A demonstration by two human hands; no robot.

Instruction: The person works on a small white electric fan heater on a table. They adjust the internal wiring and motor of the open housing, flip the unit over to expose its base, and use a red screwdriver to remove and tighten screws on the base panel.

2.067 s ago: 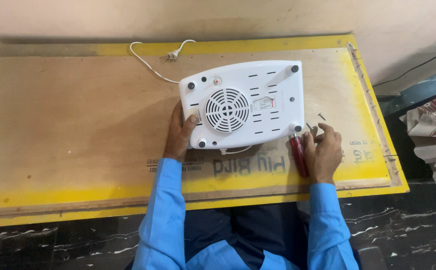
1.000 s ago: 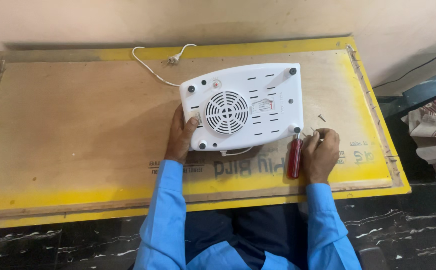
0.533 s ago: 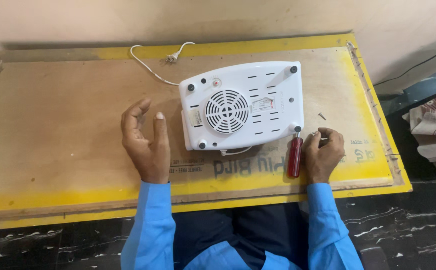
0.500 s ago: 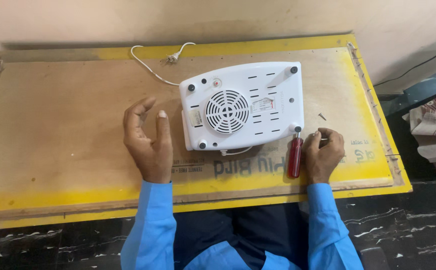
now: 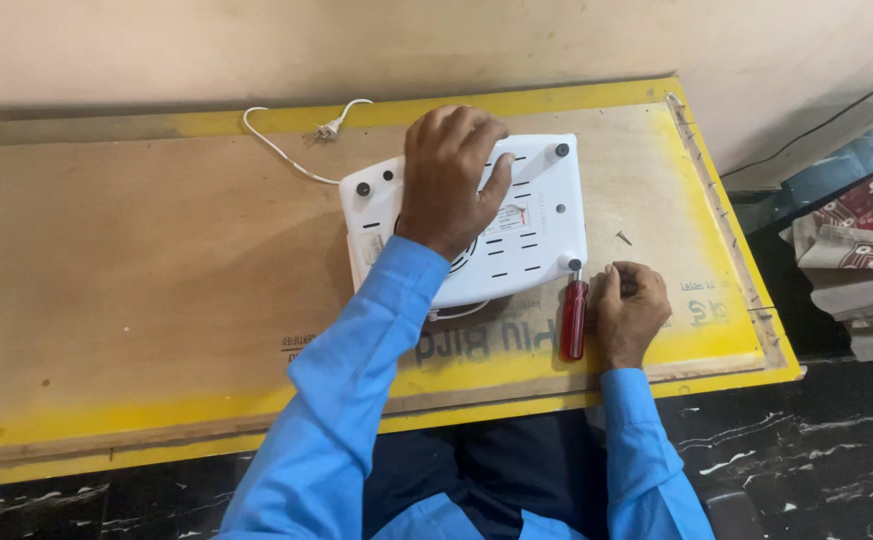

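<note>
Your left hand (image 5: pixel 447 170) presses flat, fingers spread, on the upturned white plastic appliance (image 5: pixel 532 235); your right hand (image 5: pixel 629 312) grips the red-handled screwdriver (image 5: pixel 574 318) at its corner screw, one loose screw (image 5: pixel 623 238) already out.

A single head-worn camera looks steeply down and forward from above the seated person, at arm's length from the yellow-edged plywood tabletop (image 5: pixel 137 300). It faces the pale plaster wall (image 5: pixel 257 45) behind, taking in nearly the whole board and both blue sleeves.
</note>
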